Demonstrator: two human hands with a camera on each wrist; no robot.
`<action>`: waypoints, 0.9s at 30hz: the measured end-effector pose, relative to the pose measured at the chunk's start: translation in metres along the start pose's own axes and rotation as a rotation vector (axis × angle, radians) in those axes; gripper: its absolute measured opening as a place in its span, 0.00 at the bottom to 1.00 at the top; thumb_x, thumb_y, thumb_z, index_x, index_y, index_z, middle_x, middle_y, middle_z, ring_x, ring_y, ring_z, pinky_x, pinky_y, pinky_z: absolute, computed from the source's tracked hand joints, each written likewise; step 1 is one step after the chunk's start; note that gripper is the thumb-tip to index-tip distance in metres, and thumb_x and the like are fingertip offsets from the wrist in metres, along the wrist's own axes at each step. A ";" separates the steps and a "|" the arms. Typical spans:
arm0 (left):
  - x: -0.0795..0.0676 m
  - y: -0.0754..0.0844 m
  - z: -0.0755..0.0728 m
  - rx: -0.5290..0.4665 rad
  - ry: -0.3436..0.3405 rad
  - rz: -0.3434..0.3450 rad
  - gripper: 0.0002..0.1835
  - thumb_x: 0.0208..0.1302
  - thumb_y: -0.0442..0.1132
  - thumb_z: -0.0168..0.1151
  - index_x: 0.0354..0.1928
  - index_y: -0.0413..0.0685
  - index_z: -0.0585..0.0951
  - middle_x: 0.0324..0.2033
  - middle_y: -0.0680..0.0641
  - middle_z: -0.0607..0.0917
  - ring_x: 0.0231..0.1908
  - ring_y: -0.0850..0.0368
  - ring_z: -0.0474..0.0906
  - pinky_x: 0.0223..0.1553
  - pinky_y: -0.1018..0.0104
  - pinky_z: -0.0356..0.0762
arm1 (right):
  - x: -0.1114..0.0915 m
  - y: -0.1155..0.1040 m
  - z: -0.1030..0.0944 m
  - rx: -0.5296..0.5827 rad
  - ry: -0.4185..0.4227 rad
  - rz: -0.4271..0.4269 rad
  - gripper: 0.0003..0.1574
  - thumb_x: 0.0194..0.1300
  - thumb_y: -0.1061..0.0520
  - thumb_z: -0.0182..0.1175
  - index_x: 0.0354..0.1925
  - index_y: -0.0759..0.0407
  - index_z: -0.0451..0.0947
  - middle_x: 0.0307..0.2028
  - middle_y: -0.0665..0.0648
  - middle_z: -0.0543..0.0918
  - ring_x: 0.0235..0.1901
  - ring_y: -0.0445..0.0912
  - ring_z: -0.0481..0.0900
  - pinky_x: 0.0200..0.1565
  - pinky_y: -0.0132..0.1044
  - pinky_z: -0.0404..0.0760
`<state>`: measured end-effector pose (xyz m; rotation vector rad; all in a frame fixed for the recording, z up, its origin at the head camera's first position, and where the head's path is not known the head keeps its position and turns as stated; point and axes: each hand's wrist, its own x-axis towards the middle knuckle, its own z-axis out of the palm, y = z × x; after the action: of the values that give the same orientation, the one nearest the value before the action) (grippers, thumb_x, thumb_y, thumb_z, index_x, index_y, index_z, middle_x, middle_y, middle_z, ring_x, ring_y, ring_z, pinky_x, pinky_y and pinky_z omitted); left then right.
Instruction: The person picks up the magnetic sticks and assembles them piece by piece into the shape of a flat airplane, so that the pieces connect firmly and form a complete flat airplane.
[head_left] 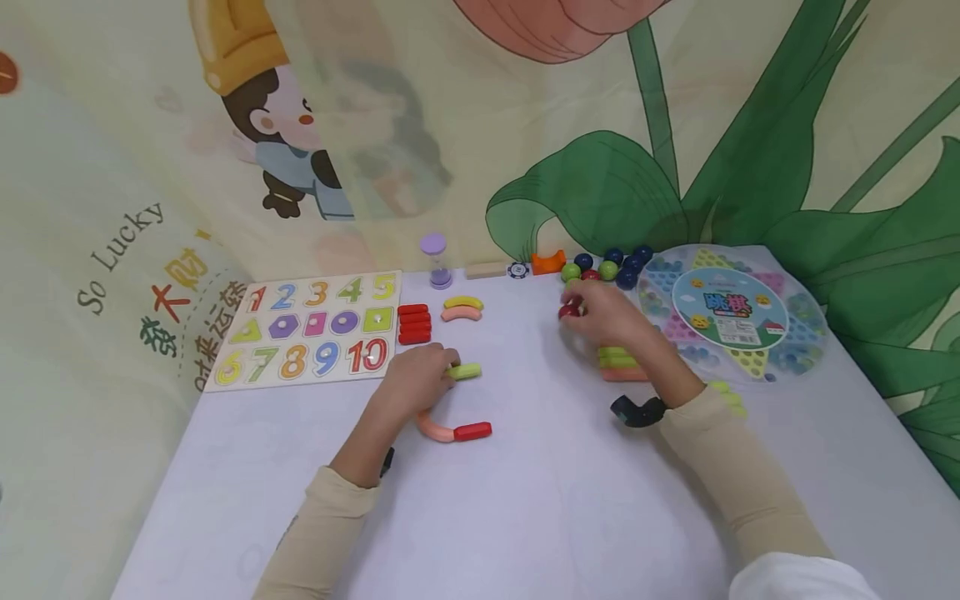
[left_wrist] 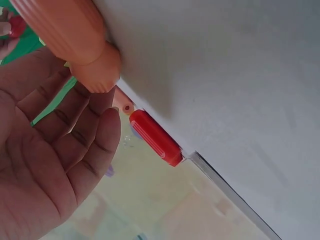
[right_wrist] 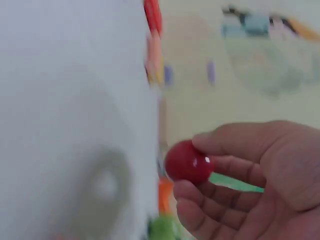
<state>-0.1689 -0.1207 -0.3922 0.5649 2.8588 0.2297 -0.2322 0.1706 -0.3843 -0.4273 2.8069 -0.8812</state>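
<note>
Right hand (head_left: 600, 313) pinches red ball (right_wrist: 186, 163), far right near ball pile (head_left: 608, 271); smooth, could slip and roll if pinch loosens. Left hand (head_left: 420, 377) at green stick (head_left: 467, 372), left of centre; can't tell if gripping.

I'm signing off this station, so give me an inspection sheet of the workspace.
Surface: white tabletop; no spill seen.
Job's things: red ball and green piece, both in hand; curved pink piece end to end with a red piece.
Clutter: number board at left, hourglass at back, round game board at right, loose balls beside it.
Grippers: right hand pinches the ball; left hand holds the green piece.
Cables: nothing seen.
Surroundings: printed backdrop behind the table.
</note>
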 end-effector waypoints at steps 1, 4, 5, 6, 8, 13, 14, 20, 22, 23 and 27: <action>0.000 0.000 0.000 -0.006 0.005 -0.003 0.17 0.53 0.41 0.66 0.47 0.53 0.80 0.31 0.52 0.78 0.31 0.59 0.71 0.33 0.66 0.74 | 0.000 -0.008 0.009 0.026 -0.059 -0.021 0.16 0.55 0.58 0.63 0.43 0.58 0.75 0.36 0.54 0.77 0.35 0.50 0.72 0.36 0.38 0.77; 0.001 0.001 -0.001 -0.003 0.023 0.000 0.17 0.52 0.41 0.66 0.46 0.54 0.81 0.31 0.53 0.77 0.31 0.60 0.71 0.32 0.67 0.73 | 0.001 -0.028 0.036 0.050 -0.190 -0.074 0.18 0.55 0.55 0.64 0.45 0.56 0.75 0.35 0.51 0.77 0.34 0.47 0.72 0.35 0.34 0.77; 0.001 0.001 -0.001 -0.001 0.027 0.004 0.16 0.53 0.41 0.66 0.46 0.54 0.81 0.31 0.53 0.77 0.30 0.60 0.71 0.32 0.67 0.73 | 0.002 -0.033 0.044 0.050 -0.213 -0.088 0.17 0.55 0.55 0.64 0.44 0.55 0.75 0.35 0.50 0.77 0.34 0.46 0.72 0.35 0.32 0.76; 0.002 0.002 -0.001 0.000 0.030 0.008 0.16 0.53 0.41 0.66 0.46 0.54 0.81 0.31 0.53 0.77 0.30 0.60 0.71 0.32 0.68 0.73 | 0.003 -0.037 0.051 0.057 -0.229 -0.105 0.17 0.55 0.55 0.64 0.44 0.55 0.75 0.35 0.49 0.76 0.34 0.45 0.72 0.35 0.32 0.76; 0.003 0.003 -0.001 0.005 0.036 0.016 0.16 0.53 0.41 0.66 0.46 0.54 0.81 0.31 0.53 0.77 0.30 0.60 0.70 0.31 0.68 0.73 | 0.004 -0.046 0.062 0.065 -0.228 -0.154 0.17 0.55 0.55 0.65 0.43 0.54 0.76 0.34 0.47 0.77 0.34 0.44 0.72 0.35 0.31 0.76; 0.006 0.006 -0.001 0.017 0.047 0.020 0.16 0.53 0.42 0.66 0.46 0.54 0.81 0.30 0.53 0.77 0.29 0.60 0.70 0.29 0.69 0.72 | 0.005 -0.053 0.070 0.105 -0.209 -0.233 0.18 0.54 0.54 0.65 0.44 0.54 0.76 0.34 0.46 0.77 0.33 0.44 0.72 0.35 0.31 0.76; 0.007 0.006 -0.001 0.017 0.047 0.019 0.16 0.53 0.42 0.66 0.46 0.54 0.81 0.31 0.53 0.77 0.29 0.60 0.70 0.29 0.69 0.72 | 0.005 -0.050 0.069 0.107 -0.204 -0.237 0.19 0.54 0.53 0.65 0.45 0.54 0.76 0.35 0.46 0.77 0.33 0.44 0.72 0.35 0.30 0.76; -0.001 0.007 -0.001 0.009 0.062 0.019 0.15 0.54 0.42 0.65 0.45 0.55 0.81 0.32 0.53 0.78 0.31 0.60 0.71 0.30 0.69 0.74 | 0.009 -0.013 0.027 0.069 -0.047 -0.171 0.16 0.59 0.54 0.60 0.46 0.57 0.77 0.39 0.51 0.77 0.34 0.46 0.73 0.35 0.35 0.76; -0.008 0.007 -0.001 -0.002 0.069 0.030 0.13 0.53 0.43 0.65 0.43 0.55 0.82 0.31 0.54 0.78 0.32 0.61 0.72 0.32 0.69 0.74 | 0.015 0.002 0.007 0.045 0.075 -0.113 0.13 0.60 0.58 0.58 0.44 0.60 0.78 0.38 0.54 0.77 0.34 0.49 0.71 0.35 0.39 0.76; -0.012 0.007 0.000 -0.009 0.067 0.042 0.12 0.53 0.43 0.66 0.41 0.56 0.82 0.31 0.55 0.78 0.32 0.61 0.72 0.34 0.69 0.74 | 0.020 0.010 -0.002 0.028 0.132 -0.094 0.12 0.60 0.60 0.57 0.42 0.62 0.79 0.38 0.56 0.77 0.34 0.50 0.71 0.36 0.41 0.76; -0.027 0.009 0.005 -0.085 0.003 0.126 0.10 0.52 0.45 0.66 0.38 0.56 0.83 0.32 0.56 0.78 0.35 0.62 0.71 0.37 0.69 0.73 | 0.035 0.033 -0.025 -0.065 0.185 0.017 0.11 0.61 0.63 0.55 0.41 0.63 0.79 0.39 0.61 0.75 0.39 0.54 0.69 0.42 0.47 0.73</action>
<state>-0.1399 -0.1230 -0.3905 0.7288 2.8029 0.3714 -0.2792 0.1987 -0.3854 -0.3461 3.0097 -0.8704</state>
